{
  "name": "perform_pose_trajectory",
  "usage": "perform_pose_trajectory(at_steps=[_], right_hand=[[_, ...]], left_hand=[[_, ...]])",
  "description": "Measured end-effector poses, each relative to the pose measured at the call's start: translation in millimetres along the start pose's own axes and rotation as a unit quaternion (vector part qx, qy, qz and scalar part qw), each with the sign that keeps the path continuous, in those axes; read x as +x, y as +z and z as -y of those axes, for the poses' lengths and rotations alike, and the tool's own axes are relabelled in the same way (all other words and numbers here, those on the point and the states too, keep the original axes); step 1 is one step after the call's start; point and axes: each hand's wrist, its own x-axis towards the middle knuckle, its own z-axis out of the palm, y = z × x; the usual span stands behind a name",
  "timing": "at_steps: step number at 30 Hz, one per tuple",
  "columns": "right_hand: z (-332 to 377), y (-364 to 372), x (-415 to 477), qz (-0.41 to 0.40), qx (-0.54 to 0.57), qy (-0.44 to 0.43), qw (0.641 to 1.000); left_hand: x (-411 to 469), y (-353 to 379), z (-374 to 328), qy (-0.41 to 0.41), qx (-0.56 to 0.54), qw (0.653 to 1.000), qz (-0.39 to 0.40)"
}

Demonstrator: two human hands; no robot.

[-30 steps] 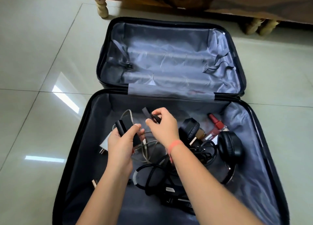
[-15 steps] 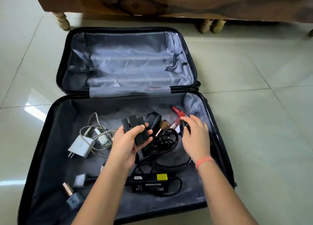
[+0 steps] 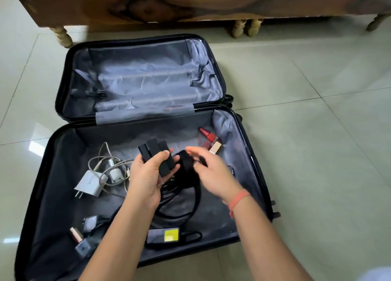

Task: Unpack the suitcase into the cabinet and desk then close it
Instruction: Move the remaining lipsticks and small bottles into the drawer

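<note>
Over the open suitcase [image 3: 61, 185] the left hand [image 3: 146, 179] clamps three black sticks [image 3: 156, 153], ends pointing away; the blurred right hand [image 3: 213, 172] hovers just right of them, fingers toward them, grip impossible to tell.

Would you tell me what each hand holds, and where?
Left hand grips three black blocks across their middles; the right hand is too blurred to tell.

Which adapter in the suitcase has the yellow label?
The black power brick lying nearest the camera; the white wall charger farther left has none.
</note>
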Motion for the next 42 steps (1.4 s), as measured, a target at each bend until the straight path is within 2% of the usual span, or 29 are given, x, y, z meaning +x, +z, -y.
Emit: perform_pose_trajectory(at_steps=[6,8,10,11,13,15,19,22,28,34,36,39,42], right_hand=[[-2.0,48.6,-2.2,0.054,0.115,0.067,0.99],[-5.6,47.3,-1.9,0.024,0.149,0.083,0.985],[-14.1,41.9,-2.4,-0.046,0.172,0.111,0.978],[-21.2,38.9,-1.7,-0.105,0.147,0.13,0.975],[-35.2,29.4,0.8,-0.219,0.022,0.161,0.962],[-39.6,18.1,8.1,-0.254,-0.084,0.194,0.944],[-31.8,3.6,36.3,-0.194,-0.208,0.188,0.94],[-30.8,-0.8,55.0,-0.141,-0.317,0.18,0.92],[-30.6,-8.7,69.2,-0.078,-0.332,0.2,0.919],[-29.1,14.0,44.9,-0.013,-0.44,0.088,0.893],[-31.9,15.2,33.0,-0.039,-0.394,0.097,0.913],[-36.6,7.3,23.7,-0.171,-0.212,0.135,0.953],[-38.1,-1.1,26.7,-0.276,0.042,0.206,0.938]], left_hand=[[-3.9,-4.9,-3.5,0.032,0.006,0.999,-0.021],[-3.7,-6.1,-1.6,0.035,0.013,0.999,-0.025],[-2.2,-8.9,2.7,0.032,0.03,0.999,-0.03],[-1.3,-10.8,4.9,0.027,0.037,0.998,-0.032],[-0.3,-12.7,8.1,0.011,0.039,0.999,-0.028],[3.0,-12.1,10.5,-0.008,0.034,0.999,-0.017],[9.9,-7.2,14.7,-0.036,0.035,0.999,0.009],[13.9,-6.8,17.2,-0.056,0.023,0.998,0.026],[21.7,-11.5,17.4,-0.083,-0.001,0.995,0.046],[21.9,-8.2,18.6,-0.084,0.005,0.995,0.049],[22.4,-7.3,17.9,-0.08,0.01,0.995,0.053],[22.2,-7.9,19.5,-0.075,0.012,0.996,0.05],[21.7,-11.2,21.0,-0.073,0.009,0.996,0.044]])
